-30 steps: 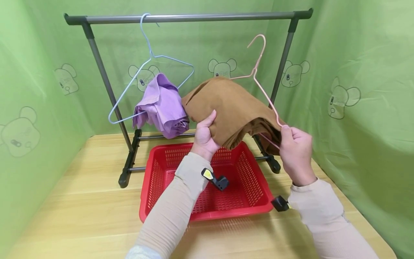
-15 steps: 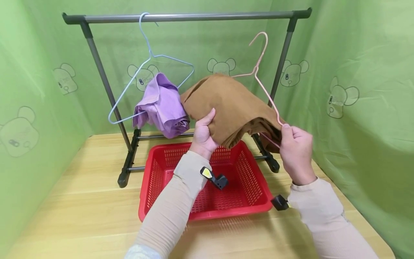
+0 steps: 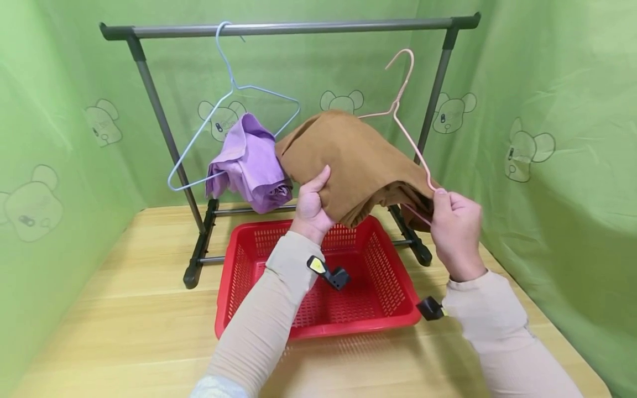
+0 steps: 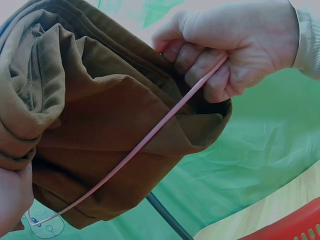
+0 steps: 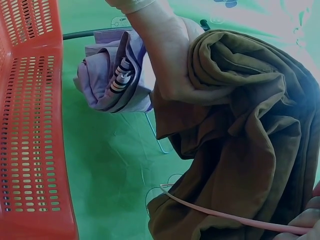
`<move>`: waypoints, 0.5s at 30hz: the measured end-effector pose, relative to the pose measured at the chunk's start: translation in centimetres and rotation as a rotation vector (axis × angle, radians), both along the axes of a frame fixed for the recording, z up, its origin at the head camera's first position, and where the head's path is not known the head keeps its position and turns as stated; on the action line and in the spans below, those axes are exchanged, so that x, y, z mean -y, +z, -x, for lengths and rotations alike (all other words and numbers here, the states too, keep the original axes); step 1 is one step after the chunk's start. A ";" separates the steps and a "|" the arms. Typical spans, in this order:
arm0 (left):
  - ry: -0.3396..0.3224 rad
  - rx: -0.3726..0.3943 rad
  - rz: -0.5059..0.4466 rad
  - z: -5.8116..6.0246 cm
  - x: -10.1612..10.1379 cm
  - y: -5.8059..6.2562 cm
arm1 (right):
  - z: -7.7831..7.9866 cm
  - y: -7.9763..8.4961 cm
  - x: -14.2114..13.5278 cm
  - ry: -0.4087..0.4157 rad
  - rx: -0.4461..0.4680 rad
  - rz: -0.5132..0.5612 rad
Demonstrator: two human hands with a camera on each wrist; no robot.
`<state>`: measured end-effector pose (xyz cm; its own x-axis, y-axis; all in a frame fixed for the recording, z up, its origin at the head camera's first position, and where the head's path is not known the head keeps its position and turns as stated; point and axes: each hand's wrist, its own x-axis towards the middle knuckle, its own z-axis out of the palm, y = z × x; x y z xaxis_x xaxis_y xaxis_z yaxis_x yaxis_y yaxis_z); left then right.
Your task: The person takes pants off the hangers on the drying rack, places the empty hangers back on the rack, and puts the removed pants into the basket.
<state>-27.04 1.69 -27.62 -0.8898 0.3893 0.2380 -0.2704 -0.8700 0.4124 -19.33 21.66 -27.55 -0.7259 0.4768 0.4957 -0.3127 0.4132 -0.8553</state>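
Observation:
In the head view my left hand (image 3: 312, 207) holds a folded bundle of brown cloth (image 3: 348, 155), thumb on its near face. The garment's kind cannot be told. The right wrist view shows that hand (image 5: 172, 70) under the roll, fingers partly hidden. My right hand (image 3: 455, 235) grips the lower right corner of a pink wire hanger (image 3: 413, 146), with the cloth's edge beside it. The hanger's bottom bar (image 4: 150, 135) runs across the cloth's underside in the left wrist view. Its hook is off the rail. The cloth hides its left part.
A blue hanger (image 3: 199, 132) hangs on the rack's rail (image 3: 318, 27), with a folded purple garment (image 3: 251, 166) over its bottom bar, close to the brown cloth. Below my hands a red perforated basket (image 3: 358, 326) stands on the wooden table (image 3: 124, 309). Green curtains (image 3: 572, 193) enclose the sides.
The brown cloth and pink hanger have risen slightly, the hook shifting a little right. Both hands keep their hold.

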 end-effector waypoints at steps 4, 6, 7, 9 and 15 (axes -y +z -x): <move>0.009 -0.001 0.006 0.0 0.1 0.0 | 0.1 -0.1 -0.1 -0.001 -0.010 -0.001; 0.012 -0.004 0.009 -0.1 0.1 0.0 | 0.0 -0.1 -0.1 -0.004 -0.016 -0.008; 0.012 -0.005 0.009 -0.1 0.1 0.0 | 0.0 -0.1 -0.1 -0.004 -0.018 -0.008; 0.013 -0.006 0.006 -0.1 0.2 0.0 | 0.0 -0.1 -0.1 -0.003 -0.021 -0.004; 0.015 -0.005 0.007 -0.1 0.2 0.0 | -0.2 -0.1 -0.1 0.002 -0.038 0.010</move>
